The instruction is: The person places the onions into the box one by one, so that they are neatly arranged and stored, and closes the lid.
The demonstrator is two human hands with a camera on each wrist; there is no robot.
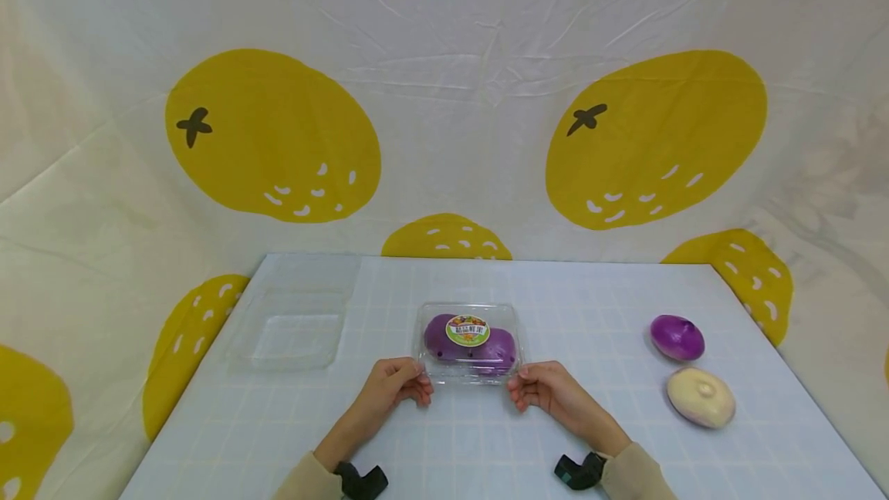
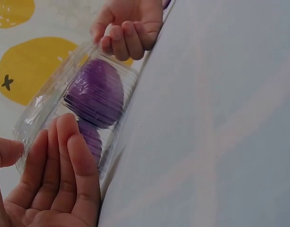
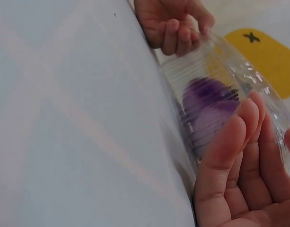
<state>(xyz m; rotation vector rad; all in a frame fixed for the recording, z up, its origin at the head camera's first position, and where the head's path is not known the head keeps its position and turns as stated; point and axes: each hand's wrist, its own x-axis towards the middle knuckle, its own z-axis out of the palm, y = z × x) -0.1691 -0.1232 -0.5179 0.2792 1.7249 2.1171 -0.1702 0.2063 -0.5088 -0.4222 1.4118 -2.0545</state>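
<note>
A clear plastic clamshell box (image 1: 430, 370) sits at the middle of the table, its lid down, with a round printed label (image 1: 468, 331) on top. Two purple onion-like vegetables (image 1: 439, 336) show inside it. At the box's near left corner, my left hand (image 1: 394, 384) pinches the rim between thumb and fingers. My right hand (image 1: 545, 392) pinches the rim at the near right corner. Both wrist views show the thumbs on the lid-edge side and the other fingers bent alongside the ribbed wall.
A second clear plastic box (image 1: 295, 338), opened out with its lid toward the back, lies at the table's left. On the right are a purple onion-like vegetable (image 1: 677, 337) and a cream-coloured round one (image 1: 701, 397). A fruit-print cloth (image 1: 472, 137) hangs behind the table.
</note>
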